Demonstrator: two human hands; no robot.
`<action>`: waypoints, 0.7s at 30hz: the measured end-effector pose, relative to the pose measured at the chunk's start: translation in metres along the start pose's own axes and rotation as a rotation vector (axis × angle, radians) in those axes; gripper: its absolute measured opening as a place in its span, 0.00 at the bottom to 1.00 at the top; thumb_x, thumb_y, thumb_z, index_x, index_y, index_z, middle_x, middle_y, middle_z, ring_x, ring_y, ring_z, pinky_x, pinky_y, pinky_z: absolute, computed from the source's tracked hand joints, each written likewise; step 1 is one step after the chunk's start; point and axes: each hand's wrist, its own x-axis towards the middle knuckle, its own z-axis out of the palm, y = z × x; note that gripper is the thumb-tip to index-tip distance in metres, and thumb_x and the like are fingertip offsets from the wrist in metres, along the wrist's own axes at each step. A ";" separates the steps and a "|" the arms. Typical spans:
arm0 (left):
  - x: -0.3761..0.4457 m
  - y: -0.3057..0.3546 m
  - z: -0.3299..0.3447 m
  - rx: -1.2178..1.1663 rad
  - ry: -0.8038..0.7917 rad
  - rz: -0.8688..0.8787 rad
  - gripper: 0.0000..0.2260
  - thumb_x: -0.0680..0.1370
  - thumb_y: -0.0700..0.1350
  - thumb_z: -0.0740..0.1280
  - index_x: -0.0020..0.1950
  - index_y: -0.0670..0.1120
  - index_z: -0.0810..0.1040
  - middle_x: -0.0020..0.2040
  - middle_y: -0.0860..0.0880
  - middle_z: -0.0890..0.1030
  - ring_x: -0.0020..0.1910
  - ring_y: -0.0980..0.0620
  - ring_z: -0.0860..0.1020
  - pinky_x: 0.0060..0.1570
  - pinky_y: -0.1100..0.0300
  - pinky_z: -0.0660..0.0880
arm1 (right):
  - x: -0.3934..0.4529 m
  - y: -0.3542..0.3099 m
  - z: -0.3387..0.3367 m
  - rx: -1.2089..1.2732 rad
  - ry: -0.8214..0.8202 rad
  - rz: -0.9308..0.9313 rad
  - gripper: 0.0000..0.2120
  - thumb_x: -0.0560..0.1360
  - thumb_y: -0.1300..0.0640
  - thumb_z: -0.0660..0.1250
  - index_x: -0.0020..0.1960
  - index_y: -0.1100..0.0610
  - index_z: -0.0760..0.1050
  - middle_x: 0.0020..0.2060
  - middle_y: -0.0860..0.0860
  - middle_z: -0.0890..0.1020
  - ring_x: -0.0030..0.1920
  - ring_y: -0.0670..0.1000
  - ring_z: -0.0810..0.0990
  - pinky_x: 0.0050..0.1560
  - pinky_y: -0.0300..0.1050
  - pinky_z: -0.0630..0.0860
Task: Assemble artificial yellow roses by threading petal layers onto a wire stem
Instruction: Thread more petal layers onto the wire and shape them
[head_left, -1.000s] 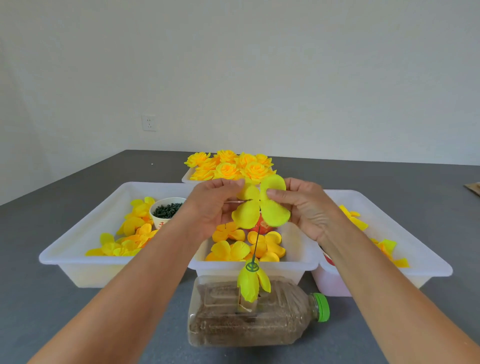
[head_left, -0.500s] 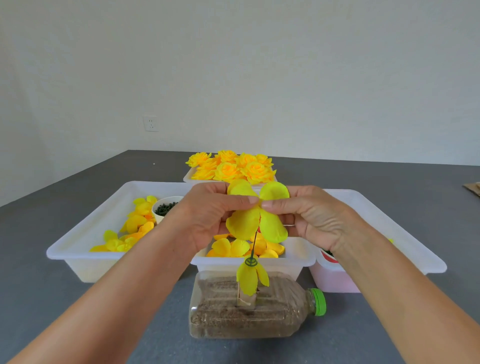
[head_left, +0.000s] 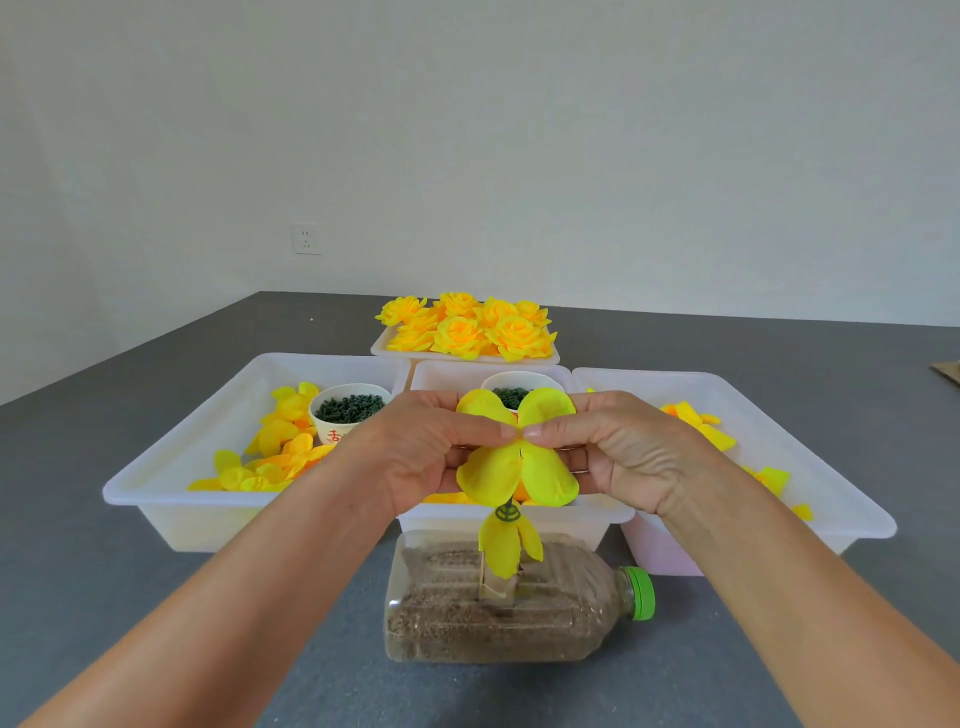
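Four-lobed petal layer (head_left: 517, 457) — pinched at centre by my left hand (head_left: 421, 452) and right hand (head_left: 618, 449) — now lower, nearing wire stem (head_left: 508, 506); threading imminent, I judge.

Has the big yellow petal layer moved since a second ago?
Yes. The petal layer has come down toward the green disc above the bottle.
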 end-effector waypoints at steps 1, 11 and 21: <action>0.000 0.000 0.000 0.001 -0.004 -0.003 0.05 0.70 0.34 0.70 0.43 0.41 0.80 0.36 0.44 0.84 0.30 0.50 0.82 0.29 0.59 0.79 | 0.000 0.000 0.000 0.003 0.000 0.001 0.15 0.69 0.67 0.69 0.55 0.66 0.77 0.38 0.57 0.83 0.32 0.52 0.83 0.38 0.49 0.81; 0.002 -0.001 0.003 -0.024 -0.027 -0.029 0.04 0.71 0.33 0.69 0.40 0.42 0.79 0.33 0.45 0.83 0.28 0.51 0.81 0.26 0.60 0.78 | 0.004 0.003 0.000 0.064 -0.004 0.077 0.23 0.63 0.65 0.70 0.57 0.63 0.76 0.42 0.58 0.83 0.38 0.55 0.83 0.46 0.53 0.79; 0.004 -0.009 0.001 -0.015 -0.021 -0.042 0.05 0.73 0.32 0.67 0.43 0.40 0.79 0.34 0.44 0.83 0.29 0.49 0.82 0.28 0.57 0.80 | 0.011 0.013 -0.001 0.088 0.002 0.089 0.07 0.72 0.67 0.65 0.46 0.58 0.77 0.34 0.54 0.82 0.32 0.50 0.81 0.40 0.47 0.78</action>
